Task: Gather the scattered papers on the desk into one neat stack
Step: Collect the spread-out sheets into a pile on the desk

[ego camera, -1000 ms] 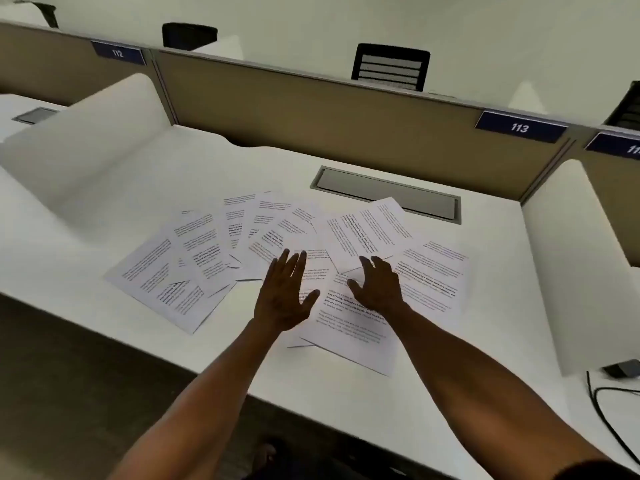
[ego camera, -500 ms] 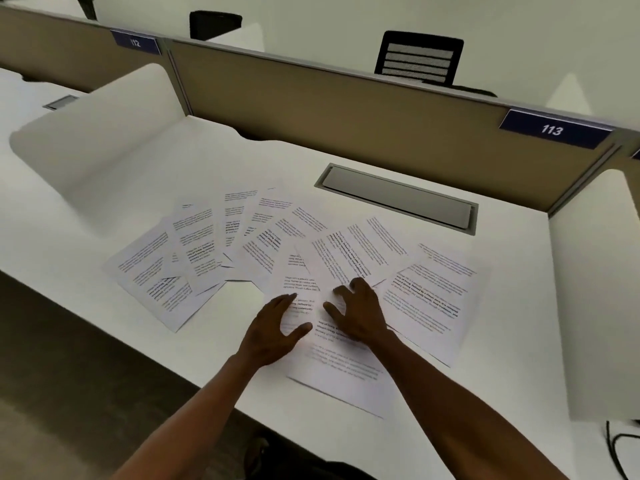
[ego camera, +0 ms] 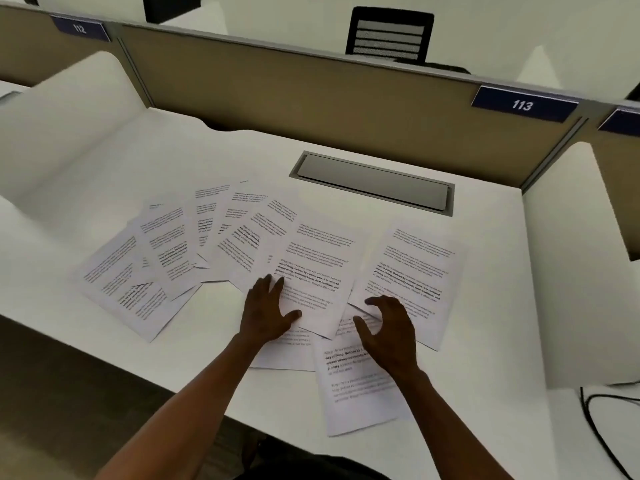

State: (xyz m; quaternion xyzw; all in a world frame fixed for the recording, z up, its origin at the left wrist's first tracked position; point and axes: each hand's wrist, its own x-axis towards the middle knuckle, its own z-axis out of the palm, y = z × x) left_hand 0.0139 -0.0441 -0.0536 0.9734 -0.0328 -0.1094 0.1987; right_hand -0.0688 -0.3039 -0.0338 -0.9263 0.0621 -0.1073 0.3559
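Several printed white sheets lie fanned across the white desk (ego camera: 485, 427), overlapping from the far-left sheet (ego camera: 114, 289) to the right-hand sheet (ego camera: 412, 271). My left hand (ego camera: 266, 311) lies flat with spread fingers on the lower left corner of the middle sheet (ego camera: 318, 271). My right hand (ego camera: 389, 332) hovers with curled, parted fingers over the nearest sheet (ego camera: 360, 393) and the lower edge of the right-hand sheet. Neither hand grips a sheet. The nearest sheet reaches almost to the desk's front edge.
A grey cable hatch (ego camera: 374, 183) is set into the desk behind the papers. Tan partitions (ego camera: 277, 105) with number plate 113 (ego camera: 523, 105) close the back; white side dividers (ego camera: 581, 271) flank the desk. A black cable (ego camera: 602, 434) lies at right. A chair (ego camera: 389, 34) stands beyond.
The hands have drawn apart: the left stays on the middle sheet, the right moved right and lifted off. The middle sheet has turned more upright and the nearest sheet has slid toward the front edge.
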